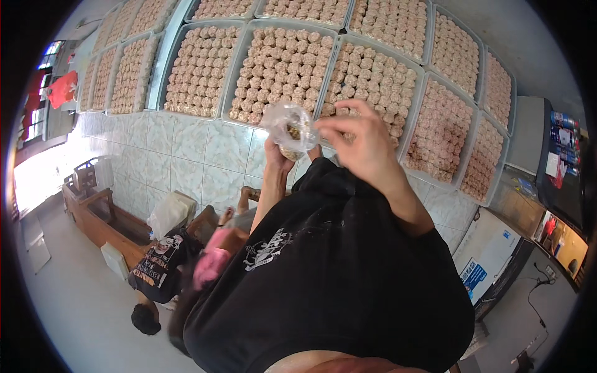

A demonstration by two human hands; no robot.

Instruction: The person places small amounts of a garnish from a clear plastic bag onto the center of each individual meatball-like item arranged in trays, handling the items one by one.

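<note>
My left hand [281, 156] holds a clear plastic bag [290, 128] from below, its mouth facing up. Brownish-green crumbly bits show inside the bag. My right hand [361, 140] is at the right of the bag's rim, palm down with bent fingers; its fingertips come close to the plastic, and whether they touch it I cannot tell. Beyond both hands stand clear plastic trays full of rows of pale pinkish-brown balls, one tray [228, 77] behind the bag and another [325, 79] partly behind my right hand.
More filled trays [163, 70] spread left and right over the tiled floor [186, 149]. At the lower left, people sit near a wooden bench [88, 219], one in a black shirt [161, 270], another in a pink sleeve [212, 261]. A white refrigerator [485, 252] is at the right.
</note>
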